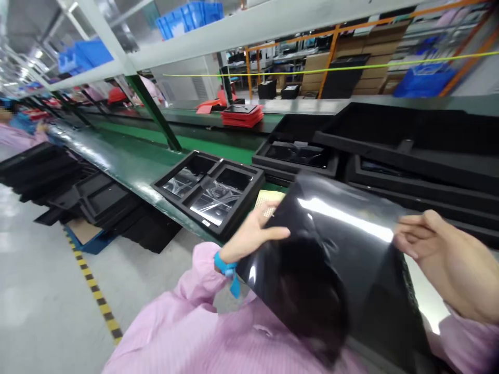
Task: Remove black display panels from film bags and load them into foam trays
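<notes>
In front of my chest I hold a glossy black flat panel [288,259], tilted, with bright light streaks on its face. My left hand [251,234] grips its left edge, thumb on the front and fingers partly behind it. The fingers of my right hand [440,254] pinch the upper right edge. Just beyond my left hand shows a small cream piece [266,200] with dotted holes, partly covered by the hand. A black foam tray [236,208] on the bench carries shiny, film-covered panels in its two compartments.
More black foam trays [421,156] are stacked at the right. Red trays [242,116] sit behind the green bench [128,148]. Black trays [105,200] are piled on the left floor. Overhead runs a white shelf [249,32] with blue bins; a green post [154,111] supports it.
</notes>
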`<state>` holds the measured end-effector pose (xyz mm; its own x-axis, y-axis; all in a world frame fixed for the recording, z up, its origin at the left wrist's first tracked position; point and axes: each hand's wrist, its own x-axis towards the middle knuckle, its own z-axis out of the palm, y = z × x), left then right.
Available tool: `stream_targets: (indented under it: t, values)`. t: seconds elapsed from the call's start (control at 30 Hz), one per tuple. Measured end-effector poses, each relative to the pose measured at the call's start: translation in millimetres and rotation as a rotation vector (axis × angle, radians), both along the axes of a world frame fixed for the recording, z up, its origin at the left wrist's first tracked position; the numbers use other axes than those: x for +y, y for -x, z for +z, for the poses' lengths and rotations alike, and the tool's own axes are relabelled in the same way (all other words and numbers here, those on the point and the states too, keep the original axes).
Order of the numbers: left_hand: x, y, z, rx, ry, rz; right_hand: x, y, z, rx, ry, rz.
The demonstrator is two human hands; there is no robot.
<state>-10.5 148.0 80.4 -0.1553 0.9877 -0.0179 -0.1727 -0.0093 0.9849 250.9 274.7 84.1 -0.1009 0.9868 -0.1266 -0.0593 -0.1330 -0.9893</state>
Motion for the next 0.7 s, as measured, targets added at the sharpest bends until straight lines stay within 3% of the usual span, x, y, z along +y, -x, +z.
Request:
stream_targets:
  t: [0.07, 0.13, 0.2, 0.23, 0.33, 0.4, 0.5, 0.57, 0.63, 0.7]
  values:
    - [-5, 25, 27.3, 0.209, -0.166, 0.279, 12, -16, -2.0, -0.134, -0.163, 0.07]
    - [-6, 53, 49.7, 0.524, -0.364, 0.579, 31, -37, -4.1, -0.498, -0.396, 0.103]
    - [1, 79, 57.8, 0.868, -0.397, 0.766, 54, -58, -8.9, -0.921, -0.558, 0.161]
    - [6, 89, 55.2, 1.022, -0.348, 0.789, 65, -68, -12.8, -1.073, -0.595, 0.216]
    - [23, 107, 25.5, 1.398, -0.036, 0.594, 88, -85, -30.2, -1.19, -0.638, 0.363]
    - [30, 109, -2.7, 1.504, 0.132, 0.442, 93, -88, -44.1, -1.176, -0.654, 0.408]
    - [32, 105, -40.3, 1.489, 0.238, 0.39, 97, -83, -60.4, -1.178, -0.693, 0.387]
    - [33, 104, -56.8, 1.443, 0.299, 0.399, 101, -81, -63.0, -1.154, -0.71, 0.366]
    - [38, 106, -64.5, 1.364, 0.352, 0.417, 104, -81, -55.5, -1.104, -0.706, 0.382]
    - [44, 108, -62.4, 1.254, 0.368, 0.412, 101, -83, -37.5, -1.035, -0.705, 0.359]
